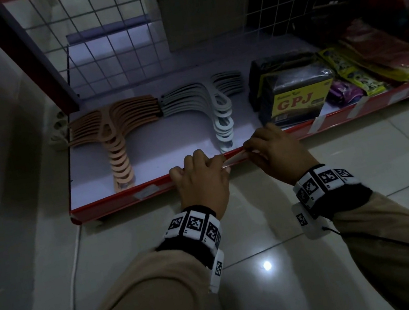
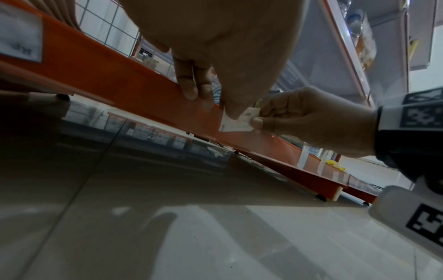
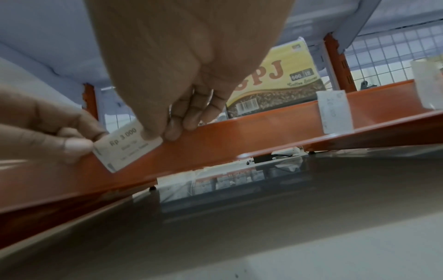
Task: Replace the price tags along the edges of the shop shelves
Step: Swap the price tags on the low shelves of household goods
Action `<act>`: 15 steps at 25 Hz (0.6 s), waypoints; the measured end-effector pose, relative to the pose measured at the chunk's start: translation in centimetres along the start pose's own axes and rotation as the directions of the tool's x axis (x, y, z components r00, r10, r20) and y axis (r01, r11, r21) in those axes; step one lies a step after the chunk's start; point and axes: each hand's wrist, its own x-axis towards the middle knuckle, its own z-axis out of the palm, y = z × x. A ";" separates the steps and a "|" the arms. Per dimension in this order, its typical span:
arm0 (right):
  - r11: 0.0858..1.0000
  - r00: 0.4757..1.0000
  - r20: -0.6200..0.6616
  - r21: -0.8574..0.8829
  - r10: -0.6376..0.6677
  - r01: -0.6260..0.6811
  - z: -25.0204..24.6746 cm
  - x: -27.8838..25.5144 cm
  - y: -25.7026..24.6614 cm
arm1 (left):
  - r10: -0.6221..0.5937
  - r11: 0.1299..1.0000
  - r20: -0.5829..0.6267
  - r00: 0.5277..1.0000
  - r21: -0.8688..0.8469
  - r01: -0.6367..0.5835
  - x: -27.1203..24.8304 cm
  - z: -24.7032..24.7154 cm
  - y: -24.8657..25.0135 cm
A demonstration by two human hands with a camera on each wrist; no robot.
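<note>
Both hands at the red front edge (image 1: 113, 202) of the bottom shelf, working 1 white price tag (image 3: 127, 145). Left hand (image 1: 200, 183) pinches the tag's left end between thumb and curled fingers (image 3: 72, 145); right hand (image 1: 276, 153) pinches the right end, thumb on the printed face, fingers (image 3: 189, 121) curled down onto the edge top. Tag sits tilted against the edge face, top corner above the lip; can't tell if it's seated in the strip or only held against it. Print reads "Rp 3.000" in the right wrist view, the lines below too blurred to read. In the head view the tag is almost fully hidden between the 2 hands, only a pale sliver shows. Left wrist view: tag (image 2: 237, 123) partly covered by the left thumb. Other tags on the same edge: 1 left of the hands (image 1: 145, 191), 1 to the right (image 3: 334, 111) with faint handwriting, unreadable. On the shelf: stack of tan hangers (image 1: 112, 133), stack of grey hangers (image 1: 217, 109), black pack marked "GPJ" (image 1: 293, 90), its lower front hidden by the right hand; coloured packets (image 1: 362, 66) cut off at the frame's right side. Wire mesh back panel (image 1: 121, 32), stuff behind it too dark to identify. Glossy tiled floor (image 1: 276, 292).
</note>
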 end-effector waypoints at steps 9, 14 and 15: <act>0.989 0.997 0.077 -0.145 0.019 -0.008 -0.1 -0.5 -0.4 | 0.024 0.994 0.048 0.999 0.102 -0.029 0.0 -0.3 0.4; 0.996 0.995 0.082 -0.074 0.061 -0.055 -0.2 -0.8 -0.6 | 0.050 0.989 0.052 0.997 0.138 -0.057 0.1 -0.1 0.5; 0.996 0.994 0.095 -0.073 0.062 -0.055 -0.2 -0.7 -0.6 | 0.056 0.988 0.053 0.997 0.142 -0.063 0.2 0.0 0.5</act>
